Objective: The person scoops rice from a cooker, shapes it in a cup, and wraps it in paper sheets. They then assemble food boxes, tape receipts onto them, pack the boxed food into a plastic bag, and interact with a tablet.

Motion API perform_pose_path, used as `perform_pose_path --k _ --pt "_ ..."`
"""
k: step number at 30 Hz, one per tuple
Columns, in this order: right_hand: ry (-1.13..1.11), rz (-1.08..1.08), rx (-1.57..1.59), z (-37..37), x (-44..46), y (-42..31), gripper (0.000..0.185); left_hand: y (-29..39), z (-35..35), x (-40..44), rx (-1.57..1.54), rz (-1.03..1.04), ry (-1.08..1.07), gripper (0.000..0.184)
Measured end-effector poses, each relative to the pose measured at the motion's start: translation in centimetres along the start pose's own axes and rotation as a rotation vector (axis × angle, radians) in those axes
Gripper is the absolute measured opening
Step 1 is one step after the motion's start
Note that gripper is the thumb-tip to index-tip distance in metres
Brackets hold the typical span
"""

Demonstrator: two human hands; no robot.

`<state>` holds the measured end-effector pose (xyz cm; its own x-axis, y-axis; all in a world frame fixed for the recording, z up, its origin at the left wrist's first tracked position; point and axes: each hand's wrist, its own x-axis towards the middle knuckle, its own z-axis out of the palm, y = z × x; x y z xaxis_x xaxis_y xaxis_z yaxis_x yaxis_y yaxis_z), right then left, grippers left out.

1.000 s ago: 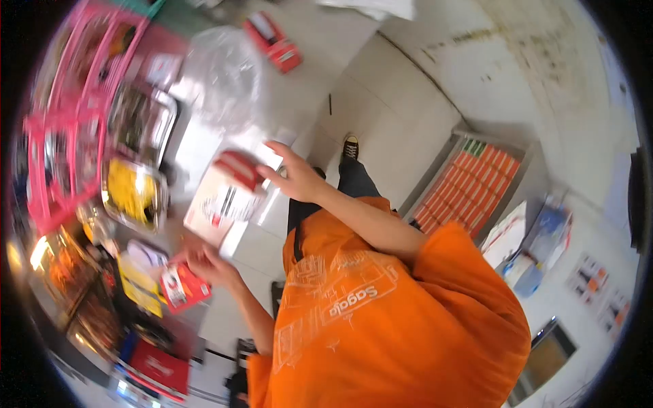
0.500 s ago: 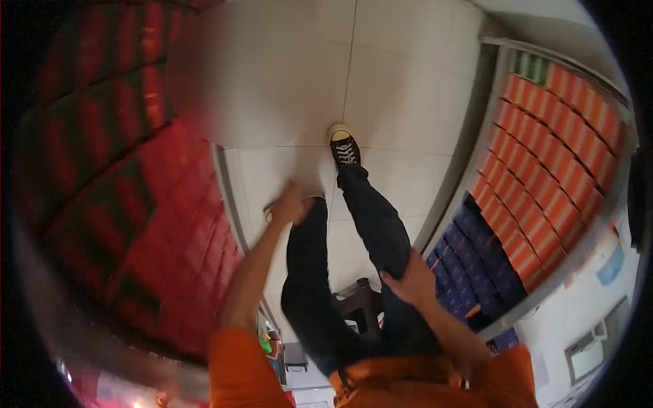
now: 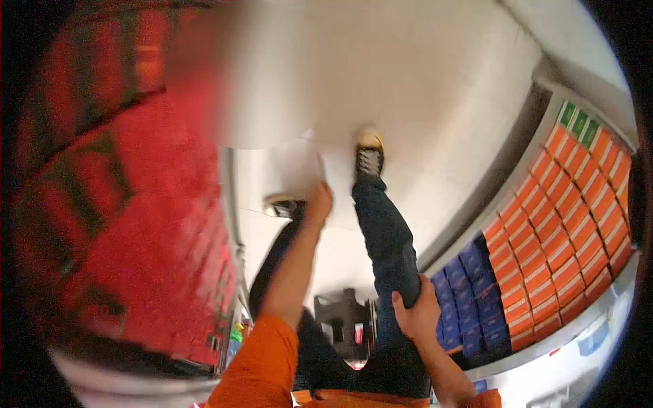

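My left hand (image 3: pixel 318 202) is out ahead over the left shoe (image 3: pixel 280 206), its fingers closed at the edge of a pale, thin sheet (image 3: pixel 299 166). Motion smears the sheet, and what is on it cannot be read. My right hand (image 3: pixel 417 311) rests on my right knee, thumb spread away from the fingers, holding nothing. Some of its fingers are hidden around the outer side of the leg. The dark trousers (image 3: pixel 386 231) and the right shoe (image 3: pixel 369 153) show beside and beyond it.
Red packages (image 3: pixel 160 245) are stacked along the left. On the right, a low shelf bears rows of orange boxes (image 3: pixel 551 231), blue boxes (image 3: pixel 469 299) and a few green ones (image 3: pixel 579 126). A dark stool (image 3: pixel 347 313) stands between my legs on the pale tiled floor (image 3: pixel 435 122).
The view has shifted, and the right-hand shelf appears farther right. My left hand has moved right in view, with the pale sheet now more distinct. My right hand remains on the knee.
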<state>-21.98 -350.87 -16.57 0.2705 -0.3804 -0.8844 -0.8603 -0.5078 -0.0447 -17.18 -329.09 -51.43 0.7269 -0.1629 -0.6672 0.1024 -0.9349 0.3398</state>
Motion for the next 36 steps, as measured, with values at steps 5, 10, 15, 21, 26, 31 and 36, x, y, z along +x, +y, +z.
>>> perform_pose_path --k 5,10,15,21,26,31,36 --pt "-0.174 -0.191 -0.295 -0.2 -6.8 -0.8 0.099 13.9 -19.9 -27.8 -0.334 -0.101 -0.208 0.024" --pt "-0.201 -0.497 -0.727 -0.4 -14.3 -1.7 0.090 22.0 -50.6 -44.3 -0.396 0.119 0.107 0.022" --pt "-0.227 -0.689 -0.830 -0.2 -16.6 -8.3 0.061 9.5 -68.9 -46.5 -0.209 -0.305 0.867 0.018" --pt "-0.165 -1.066 -0.701 0.1 -20.2 -20.8 0.041 -7.7 -68.7 -41.5 -0.193 -0.484 0.896 0.024" --pt "-0.232 -1.175 -0.130 -0.6 -34.5 -32.1 0.041 -10.8 -65.5 -46.3 -0.473 -0.468 1.040 0.038" --pt "-0.563 -1.222 -0.196 6.7 -38.1 -36.9 0.089 -10.9 -59.4 -54.4 -0.594 -0.691 1.153 0.054" --pt "-0.680 -1.371 -0.412 9.9 -38.3 -38.4 0.106 -8.0 -55.4 -57.0 -1.426 -0.675 0.935 0.061"
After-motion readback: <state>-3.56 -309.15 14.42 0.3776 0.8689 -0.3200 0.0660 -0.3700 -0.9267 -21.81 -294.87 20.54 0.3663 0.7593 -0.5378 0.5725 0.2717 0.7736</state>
